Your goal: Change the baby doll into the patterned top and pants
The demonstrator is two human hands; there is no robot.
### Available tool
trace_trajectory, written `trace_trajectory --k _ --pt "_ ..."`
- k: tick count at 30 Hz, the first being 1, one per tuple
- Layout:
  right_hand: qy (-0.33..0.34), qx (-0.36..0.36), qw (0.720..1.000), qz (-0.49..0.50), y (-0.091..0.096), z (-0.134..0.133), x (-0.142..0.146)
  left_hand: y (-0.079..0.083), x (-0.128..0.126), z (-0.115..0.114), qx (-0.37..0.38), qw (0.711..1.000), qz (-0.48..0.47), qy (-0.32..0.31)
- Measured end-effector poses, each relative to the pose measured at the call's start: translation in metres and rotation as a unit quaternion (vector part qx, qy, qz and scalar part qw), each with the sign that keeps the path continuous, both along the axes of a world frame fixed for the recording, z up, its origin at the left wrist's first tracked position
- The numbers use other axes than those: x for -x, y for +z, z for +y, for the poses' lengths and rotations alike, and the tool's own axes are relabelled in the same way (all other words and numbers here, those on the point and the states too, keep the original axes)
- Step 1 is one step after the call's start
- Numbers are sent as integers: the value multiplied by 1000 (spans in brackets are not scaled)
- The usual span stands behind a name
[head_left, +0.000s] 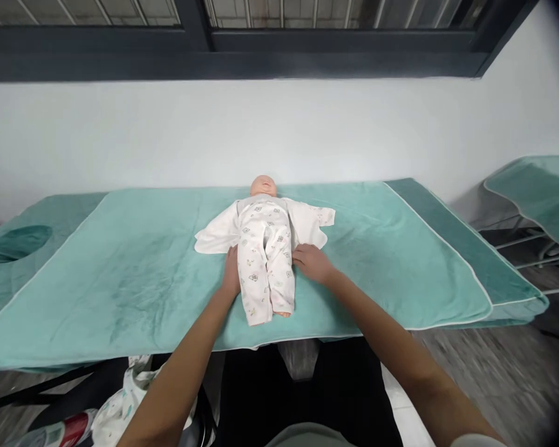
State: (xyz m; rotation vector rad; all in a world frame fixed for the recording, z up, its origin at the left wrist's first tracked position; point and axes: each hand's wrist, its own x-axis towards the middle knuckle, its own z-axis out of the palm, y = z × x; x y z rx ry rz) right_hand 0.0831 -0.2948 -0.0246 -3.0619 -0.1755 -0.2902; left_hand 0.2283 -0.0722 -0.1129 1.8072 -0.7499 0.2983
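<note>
A baby doll [263, 185] lies on its back, its head towards the wall. White printed baby pants [255, 264] cover its front and legs, and part of a foot shows at the right cuff. Beneath the doll a white baby shirt [220, 232] is spread with its sleeves out to both sides. At the left edge of the pants is my left hand [231, 271], closed on the cloth, its fingertips partly hidden by the fabric. My right hand [312, 261] pinches the right edge of the pants, just below the shirt's hem.
A teal blanket [135, 273] covers the long bed beneath the doll. Behind it rises a white wall [168, 133] with a barred window. Below the front edge, a patterned cloth [116, 410] and a bottle [69, 429] sit at left. Another teal-covered bed [540, 192] stands at right.
</note>
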Motion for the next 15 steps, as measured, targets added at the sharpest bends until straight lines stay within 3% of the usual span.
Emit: trace_trajectory --k 4,8,11,15 --pt "19 -111 992 -56 -4 8 40 0 0 2 -43 999 5 14" --pt "29 -282 958 -52 -17 47 82 4 4 6 -60 998 20 27" --pt "19 -269 963 -18 -35 78 103 4 23 20 -49 997 39 41" --pt "-30 -255 966 -32 -45 96 117 0 86 55 31 993 89 71"
